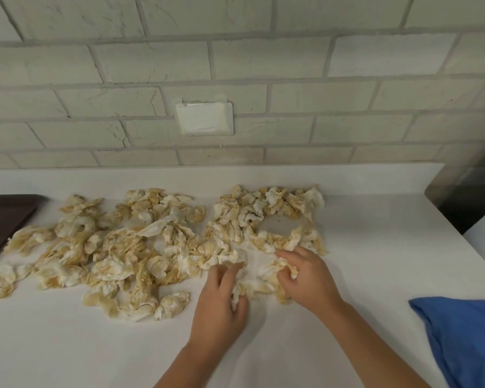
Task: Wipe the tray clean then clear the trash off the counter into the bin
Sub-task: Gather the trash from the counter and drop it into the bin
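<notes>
Head view: both forearms come in from the bottom edge, the left rising almost straight up and the right slanting up and to the left. The backs of both hands face the camera. The left hand (219, 301) has its fingers curled into a wad of crumpled tissue (256, 282), gripping its left side. The right hand (308, 278) has its fingers bent down over the same wad's right side and pinches the paper there. The wad lies on the white counter (361, 247) between the two hands, touching the near edge of the mess behind it.

That mess is a wide scatter of crumpled tissues (129, 247), white with yellow-brown stains, spread across the counter from its left side to past the middle. The dark brown tray (3, 219) lies flat at the far left edge, only partly in the picture, with the nearest tissues just beside its rim.

A blue cloth (465, 340) sits on the counter at the lower right, well apart from the hands. Behind the counter is a pale brick wall (291, 63) with a blank white cover plate (205, 117). A dark metallic object (465, 197) stands at the right end; I cannot tell what it is.
</notes>
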